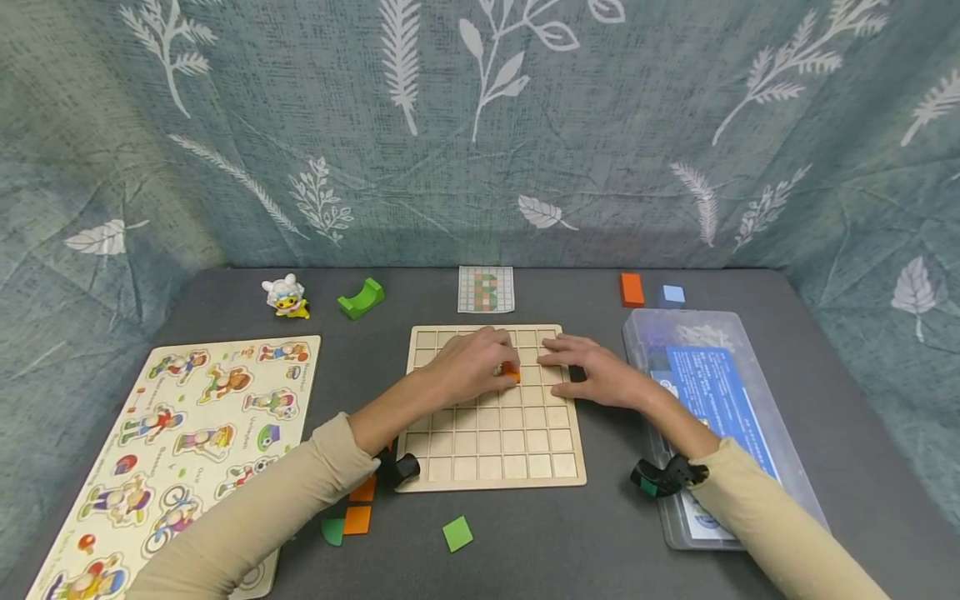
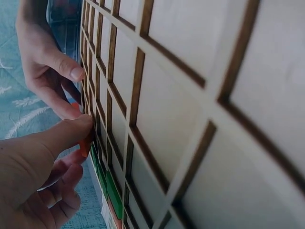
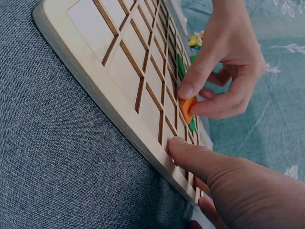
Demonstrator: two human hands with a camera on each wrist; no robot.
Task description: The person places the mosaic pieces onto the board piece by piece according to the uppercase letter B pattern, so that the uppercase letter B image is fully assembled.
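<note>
While the left hand [image 1: 472,367] pinched a small orange square tile [image 1: 512,372] between thumb and fingers, it held the tile tilted against a cell in the upper part of the pale wooden grid board [image 1: 491,446] on the grey counter [image 1: 570,542]. Just beside it, the right hand [image 1: 596,371] rested on the board's right edge, fingers straight and flat.
</note>
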